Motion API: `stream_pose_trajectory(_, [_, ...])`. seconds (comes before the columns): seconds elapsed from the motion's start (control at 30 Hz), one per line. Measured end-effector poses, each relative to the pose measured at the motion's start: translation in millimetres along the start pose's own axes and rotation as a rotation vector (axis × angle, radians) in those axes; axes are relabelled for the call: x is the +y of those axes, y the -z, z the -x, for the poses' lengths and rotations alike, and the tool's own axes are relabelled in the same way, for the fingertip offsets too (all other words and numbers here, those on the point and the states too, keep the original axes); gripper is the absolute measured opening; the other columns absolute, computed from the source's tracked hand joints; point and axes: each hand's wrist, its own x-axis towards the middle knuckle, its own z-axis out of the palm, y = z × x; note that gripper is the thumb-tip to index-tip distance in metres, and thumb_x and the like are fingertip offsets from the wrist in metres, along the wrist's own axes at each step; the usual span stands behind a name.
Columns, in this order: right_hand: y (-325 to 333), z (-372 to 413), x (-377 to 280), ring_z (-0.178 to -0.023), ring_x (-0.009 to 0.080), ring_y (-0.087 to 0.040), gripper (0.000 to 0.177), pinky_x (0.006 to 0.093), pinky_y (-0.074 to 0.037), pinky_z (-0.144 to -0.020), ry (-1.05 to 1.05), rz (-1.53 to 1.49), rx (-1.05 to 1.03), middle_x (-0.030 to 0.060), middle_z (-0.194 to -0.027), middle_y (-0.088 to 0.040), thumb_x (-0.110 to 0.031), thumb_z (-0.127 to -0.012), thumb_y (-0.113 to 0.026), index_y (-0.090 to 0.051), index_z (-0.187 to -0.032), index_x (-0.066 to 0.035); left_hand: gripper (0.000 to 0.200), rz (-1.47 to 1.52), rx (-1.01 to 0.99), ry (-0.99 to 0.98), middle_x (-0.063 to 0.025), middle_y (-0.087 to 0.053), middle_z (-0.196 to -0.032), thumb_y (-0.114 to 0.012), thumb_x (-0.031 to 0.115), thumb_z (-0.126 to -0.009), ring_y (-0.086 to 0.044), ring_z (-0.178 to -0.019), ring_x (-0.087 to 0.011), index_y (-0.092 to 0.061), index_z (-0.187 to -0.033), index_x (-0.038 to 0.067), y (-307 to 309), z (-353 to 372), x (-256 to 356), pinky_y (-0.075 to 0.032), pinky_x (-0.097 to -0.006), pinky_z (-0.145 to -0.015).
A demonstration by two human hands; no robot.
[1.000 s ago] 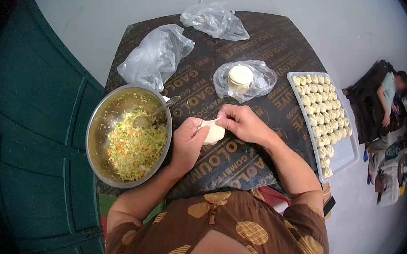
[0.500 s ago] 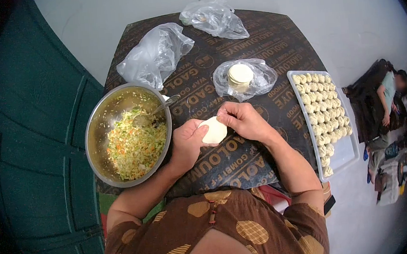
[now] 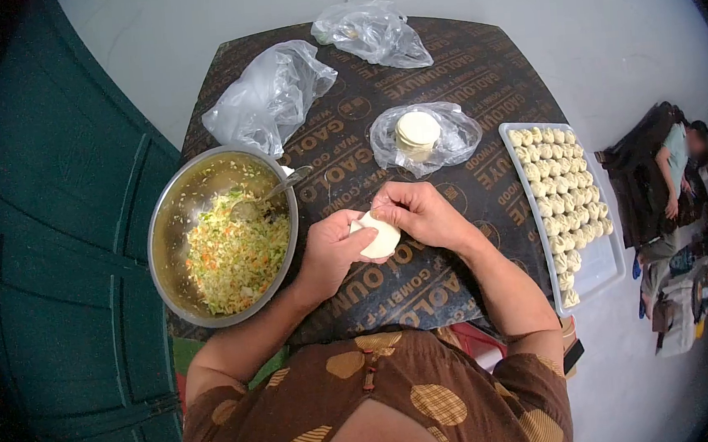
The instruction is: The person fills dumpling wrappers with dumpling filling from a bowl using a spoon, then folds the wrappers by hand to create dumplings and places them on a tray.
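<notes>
A round white dumpling wrapper (image 3: 381, 240) is held between my two hands over the front half of the table. My left hand (image 3: 333, 246) is closed on its left side, with the thumb lying across the top. At the upper edge, my right hand (image 3: 420, 213) pinches the wrapper between thumb and fingers. Left of my hands stands a large steel bowl (image 3: 163, 273) with chopped vegetable filling (image 3: 236, 259) and a spoon (image 3: 289, 182) leaning in it. Beyond my right hand, a stack of wrappers (image 3: 417, 130) sits on an opened plastic bag (image 3: 457, 135).
A pale plastic tray (image 3: 598, 273) with rows of shaped dumplings (image 3: 557, 180) lies along the table's right edge. Two crumpled plastic bags, one nearer (image 3: 272, 94) and one farther (image 3: 373, 35), rest on the dark printed table (image 3: 340, 151). A person (image 3: 675, 162) is at the far right.
The wrapper has shifted slightly right and down and turned in my hands. My left hand moved a little to the right, and my right thumb and fingers changed their pinch.
</notes>
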Motion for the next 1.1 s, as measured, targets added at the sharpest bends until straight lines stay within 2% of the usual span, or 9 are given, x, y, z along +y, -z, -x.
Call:
stream_pose_trajectory(0.1, [3.6, -0.4, 3.0, -0.074, 0.0041, -0.048, 0.016, 0.0228, -0.043, -0.064, -0.173, -0.040, -0.027, -0.0033, -0.078, -0.057, -0.015, -0.094, -0.060, -0.059, -0.089, 0.001, 0.021, 0.022, 0.011, 0.001, -0.0162, -0.065, -0.097, -0.054, 0.006, -0.092, -0.067, -0.082, -0.0213, -0.054, -0.107, -0.009, 4.6, -1.7, -1.7, -0.059, -0.0330, -0.071])
stream_pose_trajectory(0.2, [6.6, -1.0, 4.5, -0.074, 0.0034, -0.048, 0.014, 0.0218, -0.042, -0.064, -0.196, 0.013, -0.060, -0.0041, -0.078, -0.056, -0.014, -0.094, -0.061, -0.059, -0.089, 0.000, 0.022, 0.068, 0.057, -0.021, -0.0166, -0.064, -0.100, -0.054, 0.005, -0.091, -0.067, -0.085, -0.0234, -0.053, -0.108, -0.009, 5.1, -4.2, -2.6, -0.060, -0.0357, -0.072])
stream_pose_trajectory(0.4, [-1.4, -1.1, 9.9, -0.072, 0.0037, -0.046, 0.012, 0.0222, -0.041, -0.062, -0.091, -0.087, 0.011, -0.0050, -0.077, -0.055, -0.011, -0.093, -0.061, -0.059, -0.089, 0.000, 0.022, 0.089, 0.039, 0.000, -0.0163, -0.064, -0.101, -0.055, 0.003, -0.090, -0.067, -0.085, -0.0242, -0.053, -0.109, -0.008, 3.6, -5.0, -3.8, -0.061, -0.0355, -0.072])
stream_pose_trajectory(0.57, [5.2, -0.8, 6.9, -0.071, 0.0039, -0.047, 0.012, 0.0224, -0.042, -0.062, -0.138, -0.049, 0.044, -0.0048, -0.075, -0.056, -0.011, -0.092, -0.061, -0.059, -0.088, 0.000, 0.024, 0.087, 0.068, 0.041, -0.0169, -0.064, -0.101, -0.056, 0.001, -0.089, -0.067, -0.081, -0.0245, -0.053, -0.110, -0.008, -0.6, -2.6, 3.9, -0.061, -0.0350, -0.071])
stream_pose_trajectory(0.67, [5.4, -1.4, 7.3, -0.070, 0.0039, -0.046, 0.014, 0.0225, -0.041, -0.061, -0.139, -0.061, 0.056, -0.0051, -0.073, -0.055, -0.012, -0.092, -0.062, -0.059, -0.086, 0.000, 0.021, 0.100, 0.094, 0.040, -0.0179, -0.063, -0.098, -0.054, 0.001, -0.090, -0.068, -0.078, -0.0243, -0.051, -0.108, -0.011, -2.7, -1.2, 7.2, -0.060, -0.0298, -0.068])
stream_pose_trajectory(0.73, [6.1, -1.7, 6.0, -0.069, 0.0039, -0.046, 0.015, 0.0227, -0.041, -0.060, -0.136, -0.082, 0.062, -0.0054, -0.072, -0.054, -0.013, -0.092, -0.063, -0.059, -0.086, 0.000, 0.026, 0.082, 0.068, 0.046, -0.0177, -0.064, -0.102, -0.056, 0.003, -0.089, -0.068, -0.081, -0.0253, -0.052, -0.112, -0.009, 2.0, -2.9, 2.6, -0.061, -0.0351, -0.071])
stream_pose_trajectory(0.97, [8.0, -0.8, 11.1, -0.069, 0.0032, -0.044, 0.016, 0.0226, -0.038, -0.059, -0.151, -0.020, -0.083, -0.0062, -0.073, -0.051, -0.016, -0.093, -0.063, -0.059, -0.085, -0.002, 0.025, 0.136, 0.076, -0.047, -0.0169, -0.064, -0.102, -0.054, 0.004, -0.091, -0.068, -0.084, -0.0260, -0.053, -0.112, -0.009, 1.1, -3.4, -2.3, -0.061, -0.0365, -0.072])
stream_pose_trajectory(1.07, [7.3, -0.3, 8.0, -0.070, 0.0033, -0.044, 0.015, 0.0219, -0.039, -0.060, -0.129, -0.025, -0.018, -0.0060, -0.073, -0.052, -0.015, -0.093, -0.062, -0.058, -0.086, -0.002, 0.023, 0.089, 0.064, -0.023, -0.0142, -0.065, -0.101, -0.055, 0.005, -0.092, -0.067, -0.083, -0.0207, -0.055, -0.111, -0.008, 1.9, -0.8, -0.8, -0.058, -0.0323, -0.074])
stream_pose_trajectory(1.1, [6.9, -0.2, 7.2, -0.070, 0.0034, -0.045, 0.015, 0.0215, -0.040, -0.061, -0.114, -0.063, 0.018, -0.0059, -0.074, -0.052, -0.014, -0.093, -0.062, -0.058, -0.086, -0.001, 0.020, -0.142, 0.034, -0.047, -0.0099, -0.066, -0.097, -0.055, 0.004, -0.092, -0.064, -0.081, -0.0148, -0.058, -0.107, -0.007, 6.7, 0.3, -1.4, -0.055, -0.0274, -0.072])
